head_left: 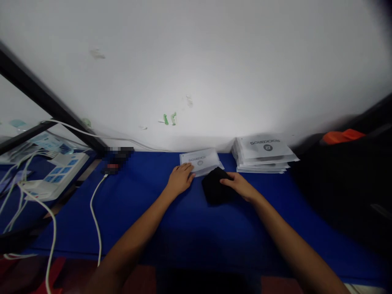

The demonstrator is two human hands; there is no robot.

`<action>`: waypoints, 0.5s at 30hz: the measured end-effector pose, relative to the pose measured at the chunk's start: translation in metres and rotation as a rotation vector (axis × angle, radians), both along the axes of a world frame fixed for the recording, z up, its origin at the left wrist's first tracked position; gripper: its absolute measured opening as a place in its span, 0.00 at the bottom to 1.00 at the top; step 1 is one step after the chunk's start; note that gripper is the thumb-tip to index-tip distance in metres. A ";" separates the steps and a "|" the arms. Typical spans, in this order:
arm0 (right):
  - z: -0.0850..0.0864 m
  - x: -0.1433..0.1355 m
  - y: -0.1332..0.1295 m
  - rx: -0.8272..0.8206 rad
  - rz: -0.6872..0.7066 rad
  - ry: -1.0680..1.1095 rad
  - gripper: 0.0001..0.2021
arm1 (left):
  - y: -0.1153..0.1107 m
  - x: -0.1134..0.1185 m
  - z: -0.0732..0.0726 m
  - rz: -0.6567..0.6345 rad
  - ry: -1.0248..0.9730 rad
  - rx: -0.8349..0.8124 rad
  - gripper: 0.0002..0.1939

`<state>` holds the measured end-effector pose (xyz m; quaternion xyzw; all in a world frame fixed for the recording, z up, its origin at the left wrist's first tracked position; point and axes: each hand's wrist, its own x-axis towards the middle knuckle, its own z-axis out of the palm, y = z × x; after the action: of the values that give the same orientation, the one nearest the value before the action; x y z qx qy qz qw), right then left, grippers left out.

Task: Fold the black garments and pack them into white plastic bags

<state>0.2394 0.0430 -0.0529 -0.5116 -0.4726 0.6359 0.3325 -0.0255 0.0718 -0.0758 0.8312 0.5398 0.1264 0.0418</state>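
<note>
Head view: the left hand (181,179) rests part-open, fingers over the near-left side of the printed packet (206,160), apparently steadying it on the desk (183,228). The right hand (230,179) pinches the black bundle (215,188) at the packet's near-right corner, seemingly keeping it compact.

**Pwr strip (63,174) & white cables (54,224) cluttering L side**

Cables are looping nr strip. White wall (214,81) is standing behind blue worktop (131,188), w/ green scraps (165,119) sticking to it. Dark frame (52,105) is slanting at L. Lone cable (96,219) is trailing fr. blurred dark item (121,157).
</note>
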 end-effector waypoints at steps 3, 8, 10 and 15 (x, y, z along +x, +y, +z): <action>0.004 0.015 -0.008 0.080 0.006 -0.083 0.19 | 0.009 -0.003 -0.010 -0.048 0.019 -0.030 0.22; 0.009 0.007 -0.020 0.168 -0.027 -0.067 0.25 | 0.020 -0.001 -0.014 0.042 -0.120 0.070 0.29; 0.008 -0.001 -0.023 0.190 -0.033 -0.041 0.26 | 0.015 0.004 -0.008 0.115 -0.271 0.185 0.30; -0.005 -0.012 -0.023 0.377 -0.049 -0.185 0.18 | -0.015 0.021 0.020 -0.183 -0.720 0.082 0.20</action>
<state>0.2271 0.0196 -0.0582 -0.5081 -0.5991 0.4782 0.3928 -0.0046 0.0563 -0.0553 0.7793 0.4084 0.4279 0.2069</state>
